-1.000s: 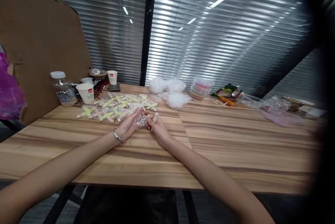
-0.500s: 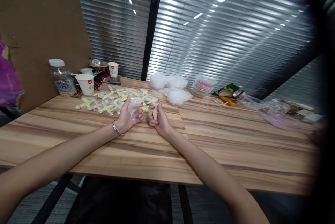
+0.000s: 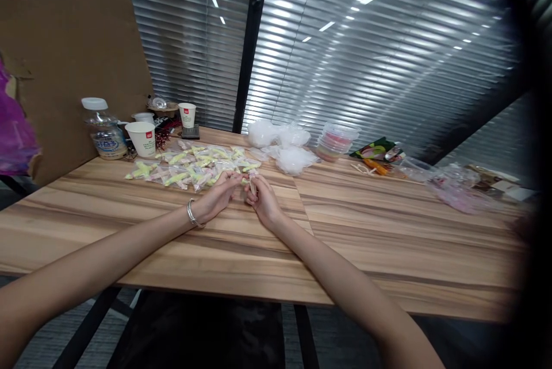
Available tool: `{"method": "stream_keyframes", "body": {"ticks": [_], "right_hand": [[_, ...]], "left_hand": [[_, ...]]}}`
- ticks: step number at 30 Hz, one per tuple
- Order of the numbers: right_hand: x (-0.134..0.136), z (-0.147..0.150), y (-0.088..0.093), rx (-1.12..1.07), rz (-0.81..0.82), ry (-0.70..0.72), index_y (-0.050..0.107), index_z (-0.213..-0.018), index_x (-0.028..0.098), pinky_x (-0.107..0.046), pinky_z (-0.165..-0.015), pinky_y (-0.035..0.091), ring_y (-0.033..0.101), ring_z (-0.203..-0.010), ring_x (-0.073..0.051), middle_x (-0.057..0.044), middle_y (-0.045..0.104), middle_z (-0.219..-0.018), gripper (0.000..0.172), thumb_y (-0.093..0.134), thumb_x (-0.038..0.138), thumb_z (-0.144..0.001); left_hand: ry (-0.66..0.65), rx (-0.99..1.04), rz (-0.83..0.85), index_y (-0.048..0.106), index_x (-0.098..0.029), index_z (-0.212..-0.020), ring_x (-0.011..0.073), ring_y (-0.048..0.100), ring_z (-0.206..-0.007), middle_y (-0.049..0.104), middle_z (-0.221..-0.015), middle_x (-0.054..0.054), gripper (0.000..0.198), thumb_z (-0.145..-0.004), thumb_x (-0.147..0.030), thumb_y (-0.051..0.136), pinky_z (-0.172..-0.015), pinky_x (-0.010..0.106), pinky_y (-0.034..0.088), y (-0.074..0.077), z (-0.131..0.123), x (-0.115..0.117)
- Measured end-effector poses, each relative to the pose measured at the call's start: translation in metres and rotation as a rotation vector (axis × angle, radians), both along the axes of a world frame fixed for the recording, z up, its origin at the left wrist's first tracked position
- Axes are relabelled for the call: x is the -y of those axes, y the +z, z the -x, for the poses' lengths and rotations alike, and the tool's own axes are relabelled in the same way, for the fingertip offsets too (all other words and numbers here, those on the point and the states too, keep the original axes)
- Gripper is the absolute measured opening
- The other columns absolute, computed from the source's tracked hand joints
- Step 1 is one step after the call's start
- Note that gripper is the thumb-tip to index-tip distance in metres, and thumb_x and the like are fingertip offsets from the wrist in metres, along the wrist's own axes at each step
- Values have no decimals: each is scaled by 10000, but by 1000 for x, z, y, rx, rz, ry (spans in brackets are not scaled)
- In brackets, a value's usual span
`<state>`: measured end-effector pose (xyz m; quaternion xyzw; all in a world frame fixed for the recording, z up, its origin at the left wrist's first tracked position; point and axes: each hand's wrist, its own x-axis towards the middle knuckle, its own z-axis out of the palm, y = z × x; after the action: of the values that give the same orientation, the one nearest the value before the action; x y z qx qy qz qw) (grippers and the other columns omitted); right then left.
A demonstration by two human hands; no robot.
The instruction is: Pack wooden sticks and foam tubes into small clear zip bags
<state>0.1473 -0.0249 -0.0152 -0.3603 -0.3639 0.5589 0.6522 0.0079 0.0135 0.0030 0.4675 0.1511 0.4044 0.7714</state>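
Observation:
My left hand (image 3: 221, 193), with silver bangles at the wrist, is closed, its fingertips meeting those of my right hand. Between the fingers is a small clear plastic bag (image 3: 238, 189), mostly hidden. My right hand (image 3: 264, 201) is closed too, pinching a small pale thing (image 3: 253, 183) that looks wrapped in clear plastic; its kind is too small to tell. Just beyond my hands lie many small clear bags (image 3: 179, 176) holding yellow-green and pale pink pieces, spread over the wooden table (image 3: 371, 237).
Paper cups (image 3: 142, 140), a white-capped bottle (image 3: 106, 133) and a dark scale (image 3: 190, 132) stand at the back left beside a cardboard sheet (image 3: 64, 58). Behind my hands are white plastic bags (image 3: 293, 159) and stacked clear tubs (image 3: 336, 142). Packaging (image 3: 457, 188) lies at the right.
My left hand has turned inward and its spread fingers have closed, coming up against my right fingertips. The right hand has barely moved; the pale thing in it now looks covered by plastic.

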Motion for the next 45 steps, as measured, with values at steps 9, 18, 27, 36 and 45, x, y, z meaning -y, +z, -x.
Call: {"method": "stream_keyframes", "body": {"ticks": [9,18,27,36,45], "right_hand": [[2,2,1,48,-5,2,503,-804,203,-213,-457,295,394,-474,-97,29,497,-548,237,585,424,-776],[5,5,7,52,-25,43,536,-802,195,-209,-438,226,302,-427,-79,65,379,-462,213,612,392,-776],[9,5,10,70,-29,57,539,-765,195,-200,-446,256,317,-446,-73,62,386,-479,236,643,407,-764],[5,6,1,160,-88,47,613,-934,204,-215,-530,378,445,-559,-83,11,540,-719,266,670,391,-754],[2,4,-4,222,-131,53,623,-995,207,-211,-549,381,478,-597,-88,-3,573,-750,284,643,398,-787]], "left_hand": [[-85,-22,-159,597,-131,-913,174,610,-728,640,-767,50,227,-766,-271,698,-722,306,453,6,0,7],[96,-46,42,582,-167,-826,107,567,-649,626,-793,-1,177,-786,-313,674,-639,242,421,-4,-3,-5],[70,-21,72,611,-176,-859,125,578,-680,637,-797,3,156,-795,-309,660,-625,244,427,-5,-2,-5],[262,-68,-137,682,-172,-902,167,600,-877,651,-979,46,168,-754,-250,685,-751,246,472,-10,-1,-10],[187,-25,-76,671,-152,-874,147,597,-819,648,-904,41,178,-729,-244,719,-720,241,486,-9,-1,-10]]}}
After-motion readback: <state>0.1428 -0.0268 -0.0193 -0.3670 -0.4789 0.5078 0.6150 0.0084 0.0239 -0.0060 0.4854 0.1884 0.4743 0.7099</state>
